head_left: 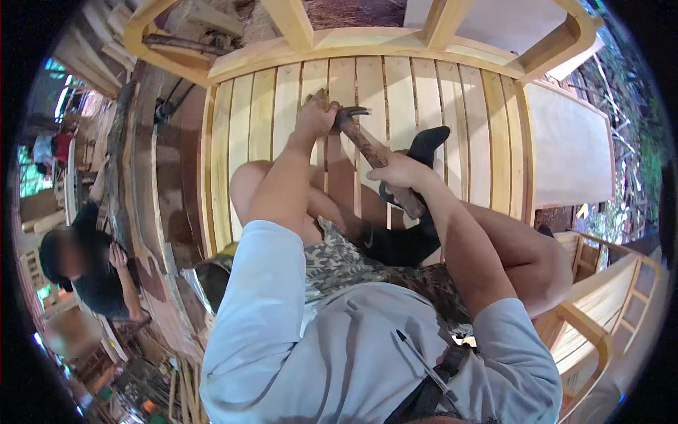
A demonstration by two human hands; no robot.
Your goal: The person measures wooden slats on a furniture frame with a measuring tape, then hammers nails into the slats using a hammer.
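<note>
My right hand (402, 174) is wrapped around the wooden handle of a claw hammer (364, 147). The hammer's dark metal head is turned away from me, close beside my left hand (318, 115). That hand rests low over the pale wooden slats (282, 113), its fingers bent and closed. Whatever is between those fingers, if anything, is too small or hidden to name. I sit cross-legged on the slats, with one dark sock (428, 147) just past the hammer handle.
A wooden rail (367, 44) with uprights borders the far side of the slats. At left, another person (106, 283) is beside rough planks (145, 177). A pale board (571, 145) lies at right, and more slatted furniture (600, 311) stands at lower right.
</note>
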